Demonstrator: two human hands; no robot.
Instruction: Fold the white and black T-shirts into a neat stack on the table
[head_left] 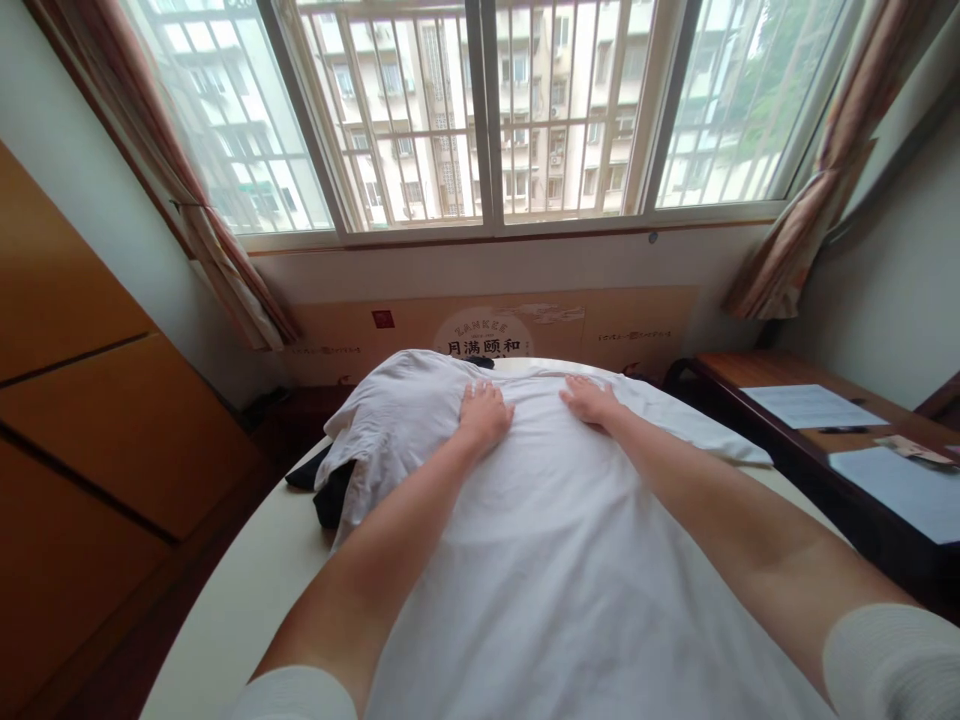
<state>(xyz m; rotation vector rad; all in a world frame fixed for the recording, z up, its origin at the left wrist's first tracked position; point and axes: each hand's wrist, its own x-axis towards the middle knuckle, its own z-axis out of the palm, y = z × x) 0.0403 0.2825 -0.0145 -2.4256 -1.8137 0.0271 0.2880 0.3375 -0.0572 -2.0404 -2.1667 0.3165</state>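
A white shirt (555, 510) lies spread over a pale round table (247, 570), with its near part running toward my body. My left hand (486, 412) rests palm down on the far part of the shirt, fingers stretched out. To its right, my right hand (591, 400) also lies flat on the cloth, its fingers pointing inward. A sleeve (705, 430) reaches out flat toward the right edge of the table. On the left the shirt is rumpled and heaped over dark cloth (334, 495), which is mostly covered.
A dark wooden desk (720, 370) at the right bears paper sheets (814, 406) and a pen (844, 429). Orange-brown cabinets (112, 430) stand at the left. Beyond the table, a printed cardboard panel (637, 320) leans beneath a barred window (491, 225) with tied curtains (795, 240).
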